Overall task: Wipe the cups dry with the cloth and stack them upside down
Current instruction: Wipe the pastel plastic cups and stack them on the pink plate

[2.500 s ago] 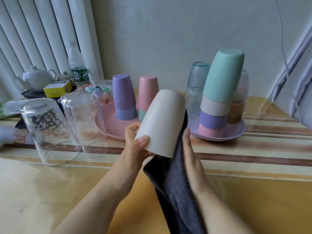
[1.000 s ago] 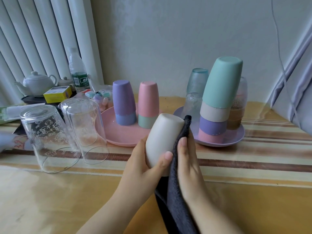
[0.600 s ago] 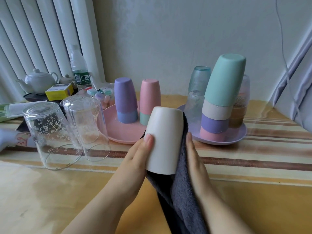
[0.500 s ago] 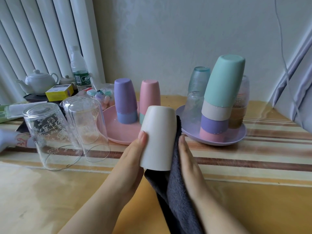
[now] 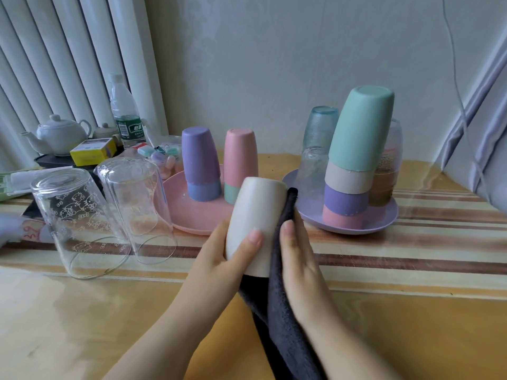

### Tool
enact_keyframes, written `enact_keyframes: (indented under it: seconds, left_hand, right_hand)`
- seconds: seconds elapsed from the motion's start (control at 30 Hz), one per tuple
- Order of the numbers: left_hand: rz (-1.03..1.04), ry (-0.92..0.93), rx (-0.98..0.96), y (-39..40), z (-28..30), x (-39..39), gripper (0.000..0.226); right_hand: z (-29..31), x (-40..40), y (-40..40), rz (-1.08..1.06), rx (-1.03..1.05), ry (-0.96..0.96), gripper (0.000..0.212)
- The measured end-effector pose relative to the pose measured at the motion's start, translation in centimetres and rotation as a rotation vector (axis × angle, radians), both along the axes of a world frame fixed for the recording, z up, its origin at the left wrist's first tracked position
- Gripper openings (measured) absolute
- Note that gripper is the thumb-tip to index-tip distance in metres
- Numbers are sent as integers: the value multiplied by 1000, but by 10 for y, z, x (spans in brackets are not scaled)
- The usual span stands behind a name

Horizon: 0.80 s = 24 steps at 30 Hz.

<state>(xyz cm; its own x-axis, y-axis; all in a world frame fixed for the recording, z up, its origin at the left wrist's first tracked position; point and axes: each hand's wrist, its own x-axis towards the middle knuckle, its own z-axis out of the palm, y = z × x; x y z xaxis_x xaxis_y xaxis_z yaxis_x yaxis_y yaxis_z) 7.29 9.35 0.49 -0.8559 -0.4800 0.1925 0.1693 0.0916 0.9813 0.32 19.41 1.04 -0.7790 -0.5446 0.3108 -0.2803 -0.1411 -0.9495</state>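
My left hand grips a cream cup, bottom up, above the table's front. My right hand presses a dark grey cloth flat against the cup's right side; the cloth hangs down between my forearms. Behind, a purple plate carries a leaning upside-down stack of pink, purple, cream and mint cups, with clear glasses beside it. A pink plate holds a purple-on-blue cup stack and a pink-on-mint cup stack.
Two clear glasses stand upside down at the left on the striped table. Behind them are a white teapot, a yellow box, a water bottle and small clips. A grey curtain hangs at the right.
My hands have turned and shifted the cream cup against the cloth, rubbing its side. My left thumb now lies across the cup's front. The stacks have not moved.
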Motion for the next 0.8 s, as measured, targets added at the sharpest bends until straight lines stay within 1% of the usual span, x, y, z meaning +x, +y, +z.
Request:
enact_keyframes:
  seconds: [0.03,0.07,0.1,0.17,0.27,0.3,0.33,0.37,0.4,0.43,0.47,0.53,0.57,0.63,0.7,0.77,0.8]
  left_hand:
    - [-58,0,27,0,1,1,37]
    - [-112,4,48,2,3,2,33]
    - [-158,9,67,3,4,4,31]
    - [-210,23,94,6,5,6,32]
    - [-207,46,198,2,1,5,42]
    - [-194,52,218,-1,0,4,50]
    - [-181,53,230,-4,-1,3,60]
    - [-166,49,245,-5,-1,3,71]
    - [-142,59,253,-8,-1,3,73]
    - [-108,78,260,-9,0,2,67]
    - [-65,107,257,-10,2,0,63]
    - [78,150,208,-12,2,-4,57]
    - [163,164,157,-13,2,-5,51]
    - [265,184,-4,-11,4,-4,32]
    - [289,151,-157,-5,4,-1,35]
    - [241,77,-195,-3,2,1,39]
    - [218,37,-202,-5,0,1,47]
  right_hand:
    - [4,-1,2,-19,1,-20,33]
    - [6,-5,4,-14,-47,-71,29]
    - [7,-10,7,34,-121,-142,31]
    - [4,-15,10,74,-159,-227,56]
    - [7,-11,10,148,-213,-349,64]
    - [12,-6,9,157,-171,-338,65]
    - [14,-4,10,134,-114,-296,54]
    - [15,-3,9,120,-103,-312,42]
    - [19,1,8,119,-117,-349,42]
    - [22,4,7,124,-130,-393,45]
    - [17,2,8,126,-119,-379,40]
    - [8,-4,5,94,-78,-283,30]
    - [5,-6,4,104,-98,-267,28]
    - [5,-5,4,56,-70,-184,16]
    - [11,0,3,20,-31,-113,25]
    - [11,4,0,27,-16,-86,28]
    - [8,5,-1,29,-8,-78,28]
